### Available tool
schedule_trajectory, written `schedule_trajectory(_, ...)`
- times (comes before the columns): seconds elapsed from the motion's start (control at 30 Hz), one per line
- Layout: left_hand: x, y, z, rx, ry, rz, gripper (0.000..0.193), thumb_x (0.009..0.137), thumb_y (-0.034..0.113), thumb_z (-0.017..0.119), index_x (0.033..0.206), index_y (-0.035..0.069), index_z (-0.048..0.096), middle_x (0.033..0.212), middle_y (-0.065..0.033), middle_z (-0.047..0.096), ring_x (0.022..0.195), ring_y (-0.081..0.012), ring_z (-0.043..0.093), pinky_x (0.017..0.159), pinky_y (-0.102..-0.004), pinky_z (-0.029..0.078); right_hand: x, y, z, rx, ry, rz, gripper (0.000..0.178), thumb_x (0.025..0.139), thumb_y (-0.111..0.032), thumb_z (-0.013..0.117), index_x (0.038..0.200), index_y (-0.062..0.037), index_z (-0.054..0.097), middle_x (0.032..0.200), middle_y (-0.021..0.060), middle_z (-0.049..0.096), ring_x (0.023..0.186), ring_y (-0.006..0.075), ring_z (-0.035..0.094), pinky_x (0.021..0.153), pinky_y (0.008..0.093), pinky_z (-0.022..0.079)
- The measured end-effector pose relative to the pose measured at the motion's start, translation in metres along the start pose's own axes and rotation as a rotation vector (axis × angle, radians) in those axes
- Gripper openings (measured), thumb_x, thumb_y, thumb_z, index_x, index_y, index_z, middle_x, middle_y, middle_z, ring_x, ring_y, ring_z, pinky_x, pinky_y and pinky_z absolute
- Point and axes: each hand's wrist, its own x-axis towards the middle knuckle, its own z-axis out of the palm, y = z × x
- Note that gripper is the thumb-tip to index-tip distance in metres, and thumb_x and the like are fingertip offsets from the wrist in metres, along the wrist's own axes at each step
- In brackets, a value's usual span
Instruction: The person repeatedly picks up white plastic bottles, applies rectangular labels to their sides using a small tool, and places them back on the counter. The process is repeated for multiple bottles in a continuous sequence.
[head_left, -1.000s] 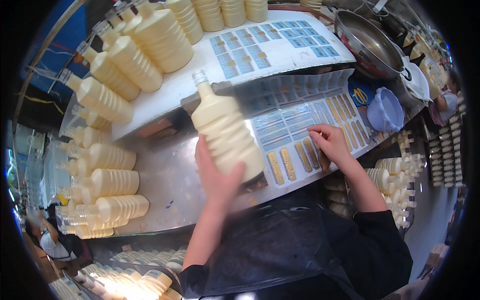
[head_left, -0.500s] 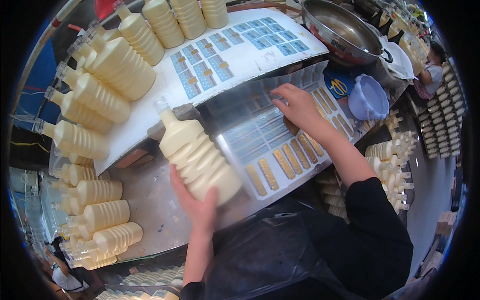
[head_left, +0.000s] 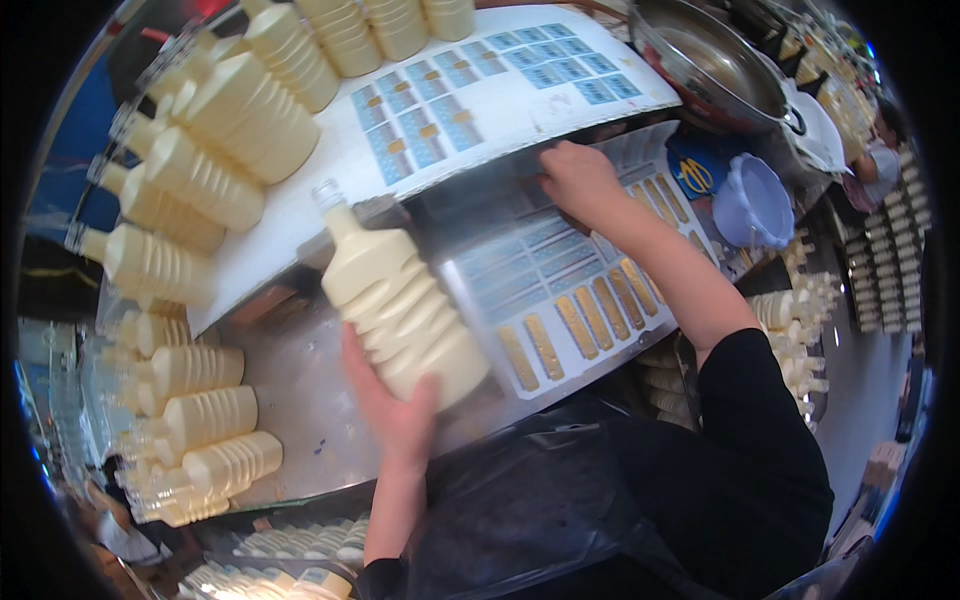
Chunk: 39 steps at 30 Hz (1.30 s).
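Note:
My left hand (head_left: 398, 425) grips a cream-coloured plastic bottle (head_left: 400, 305) with a ribbed body around its lower part. The bottle is tilted, its clear neck pointing to the upper left, above a metal worktop. Over a sheet of labels (head_left: 510, 278) in blue and gold, my right hand (head_left: 582, 187) has its fingers curled in and closed. Whatever those fingers pinch, if anything, is hidden under the hand. Several gold strips (head_left: 605, 302) run along the near side of the sheet.
Similar bottles (head_left: 245, 115) crowd the left side and the back left. Loose blue labels (head_left: 420, 115) lie on a raised white board (head_left: 530, 105). A large metal pan (head_left: 710, 60), a lavender bucket (head_left: 752, 205) and yellow-handled scissors (head_left: 692, 178) are at the right.
My right hand's fingers have curled in from a looser, half-raised pose. My left hand keeps its grip on the bottle. The whole view has shifted slightly.

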Motion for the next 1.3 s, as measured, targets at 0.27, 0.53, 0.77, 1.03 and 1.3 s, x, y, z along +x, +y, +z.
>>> schedule_trajectory(0.27, -0.001, -0.006, -0.004, 0.126, -0.018, 0.055, 0.106, 0.08, 0.035, 0.077, 0.164, 0.004, 0.021, 0.155, -0.0209, 0.036, 0.142, -0.0337, 0.041, 0.118, -0.0459, 0.034, 0.004, -0.009, 0.0, -0.056, -0.112, 0.023, 0.023, 0.085, -0.019, 0.075, 0.103, -0.0061, 0.07, 0.1, 0.0169, 0.069, 0.093, 0.0371, 0.069, 0.078, 0.0482, 0.057)
schedule_trajectory(0.53, -0.001, -0.006, -0.003, 0.137, -0.008, 0.092, 0.105, 0.082, 0.042, 0.076, 0.163, 0.002, 0.022, 0.155, -0.0217, 0.036, 0.142, -0.0348, 0.041, 0.118, -0.0466, 0.034, -0.047, -0.017, -0.027, 0.109, 0.113, -0.107, 0.036, 0.091, -0.009, 0.069, 0.126, -0.0121, 0.063, 0.13, 0.0077, 0.064, 0.102, 0.0356, 0.069, 0.082, 0.0449, 0.057)
schedule_trajectory(0.77, 0.001, -0.003, -0.001, 0.061, 0.009, 0.066, 0.104, 0.074, 0.026, 0.075, 0.161, 0.001, 0.024, 0.155, -0.0257, 0.037, 0.142, -0.0419, 0.04, 0.119, -0.049, 0.034, -0.073, -0.023, -0.038, 0.191, -0.001, -0.12, 0.035, 0.09, -0.01, 0.07, 0.125, -0.0125, 0.067, 0.116, 0.0114, 0.071, 0.098, 0.0353, 0.071, 0.081, 0.0426, 0.058)
schedule_trajectory(1.03, 0.0, 0.003, 0.001, -0.07, -0.016, 0.027, 0.098, 0.081, 0.024, 0.073, 0.162, 0.002, 0.024, 0.156, -0.0228, 0.034, 0.144, -0.0379, 0.037, 0.12, -0.0474, 0.031, -0.142, -0.047, -0.032, 0.244, -0.334, -0.325, 0.025, 0.091, -0.017, 0.069, 0.115, -0.0091, 0.07, 0.11, 0.0138, 0.073, 0.088, 0.0352, 0.072, 0.072, 0.0444, 0.058)
schedule_trajectory(1.3, -0.008, 0.003, 0.002, -0.036, 0.079, 0.048, 0.089, 0.083, 0.024, 0.076, 0.157, 0.001, 0.032, 0.153, -0.0221, 0.037, 0.141, -0.0366, 0.041, 0.118, -0.0476, 0.035, -0.208, -0.081, -0.045, 0.178, -0.379, -0.528, 0.048, 0.093, -0.028, 0.07, 0.131, 0.001, 0.063, 0.139, 0.0109, 0.061, 0.074, 0.0221, 0.068, 0.061, 0.0356, 0.057)
